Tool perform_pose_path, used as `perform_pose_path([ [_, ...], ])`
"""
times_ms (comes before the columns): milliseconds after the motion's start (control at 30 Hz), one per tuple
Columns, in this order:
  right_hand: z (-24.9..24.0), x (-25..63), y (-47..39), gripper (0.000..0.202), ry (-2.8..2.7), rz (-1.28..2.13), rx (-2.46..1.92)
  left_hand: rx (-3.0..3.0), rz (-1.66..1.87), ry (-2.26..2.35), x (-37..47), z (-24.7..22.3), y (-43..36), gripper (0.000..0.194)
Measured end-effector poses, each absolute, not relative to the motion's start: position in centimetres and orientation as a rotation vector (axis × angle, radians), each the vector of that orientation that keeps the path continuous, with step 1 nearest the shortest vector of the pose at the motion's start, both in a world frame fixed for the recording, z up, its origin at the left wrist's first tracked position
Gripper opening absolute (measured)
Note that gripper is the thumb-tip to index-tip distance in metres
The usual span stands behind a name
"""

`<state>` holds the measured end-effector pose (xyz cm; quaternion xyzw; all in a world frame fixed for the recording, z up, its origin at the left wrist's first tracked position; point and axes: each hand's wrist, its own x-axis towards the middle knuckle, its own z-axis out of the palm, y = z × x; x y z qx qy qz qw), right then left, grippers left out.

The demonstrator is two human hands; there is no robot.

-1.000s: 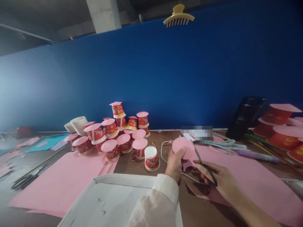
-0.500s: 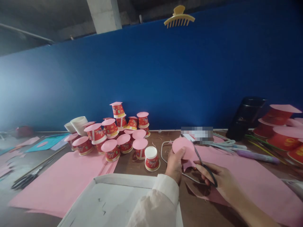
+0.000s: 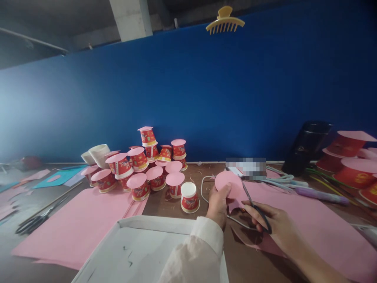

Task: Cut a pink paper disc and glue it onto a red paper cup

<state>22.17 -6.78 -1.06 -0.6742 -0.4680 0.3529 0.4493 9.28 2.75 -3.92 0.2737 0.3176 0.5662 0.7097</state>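
Observation:
My left hand [image 3: 218,205] pinches a round piece of pink paper [image 3: 225,181], thumb on top of it. In my right hand [image 3: 266,220] is a pair of scissors [image 3: 258,212] with dark handles, its blades pointing up along the right edge of the pink piece. Whether the blades are parted I cannot tell. A narrow scrap of pink paper [image 3: 235,205] hangs below the round piece. Left of my hand, an upside-down red paper cup [image 3: 190,198] shows its bare white base. Several more red cups [image 3: 138,188], topped with pink paper, stand grouped and stacked beyond it.
Pink sheets lie at left [image 3: 79,228] and at right [image 3: 321,228]. A white tray [image 3: 156,223] is at the front. Toward the right stand a black bottle [image 3: 306,147] and more red cups [image 3: 352,173]. A pale cable [image 3: 203,188] runs near my hands. Other scissors [image 3: 35,222] lie far left.
The whole view has shifted very slightly. Both hands, the pink piece and the scissors keep nearly the same places.

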Motion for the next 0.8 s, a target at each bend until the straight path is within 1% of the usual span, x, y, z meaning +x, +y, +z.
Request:
perform_pose_path([
  [200, -0.21, 21.88, -7.04, 0.051, -1.172, 0.874, -1.662, 0.621, 1.259, 0.722, 9.23, -3.65, 2.57, 0.058],
  [467, -0.54, 21.8, -6.92, 0.053, -1.119, 0.909, -1.665, 0.606, 1.26, 0.748, 9.21, -3.33, 2.57, 0.062],
  [800, -0.34, 21.68, -7.1, 0.053, -1.132, 0.881, -1.687, 0.598, 1.268, 0.753, 9.22, -3.34, 2.62, 0.061],
])
